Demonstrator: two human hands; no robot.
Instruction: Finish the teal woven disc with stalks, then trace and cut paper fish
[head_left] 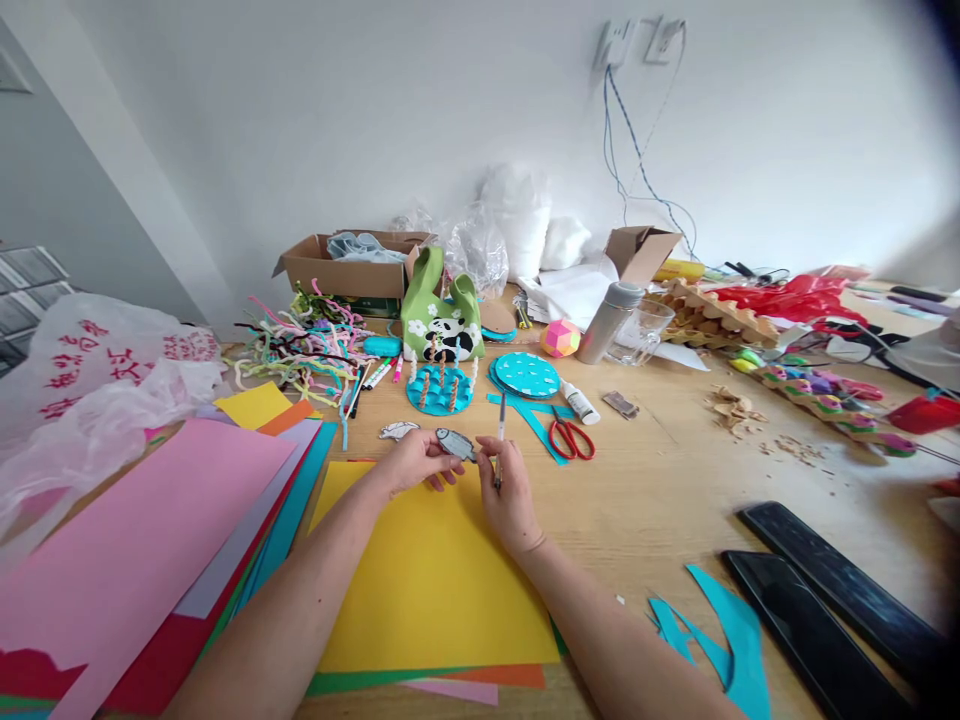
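My left hand (416,462) pinches a small grey paper fish cutout (455,445) between thumb and fingers, above the far edge of a yellow paper sheet (435,570). At the fish's right end are the fingertips of my right hand (511,500), which also grips a slim pen (502,415) standing nearly upright. Whether those fingertips also grip the fish is unclear. Just beyond my left hand, a white fish cutout (398,430) lies on the table. Red-handled scissors (572,430) rest to the right of my right hand, near a white glue bottle (580,402) and blue paper strips (541,428).
Colored paper sheets (165,500) are stacked at left. Behind my hands stand a blue disc with twisted posts (441,390), spotted blue discs (527,374), a panda bag (442,325) and a metal flask (609,322). Two black phones (810,635) and blue scraps (739,640) lie at right.
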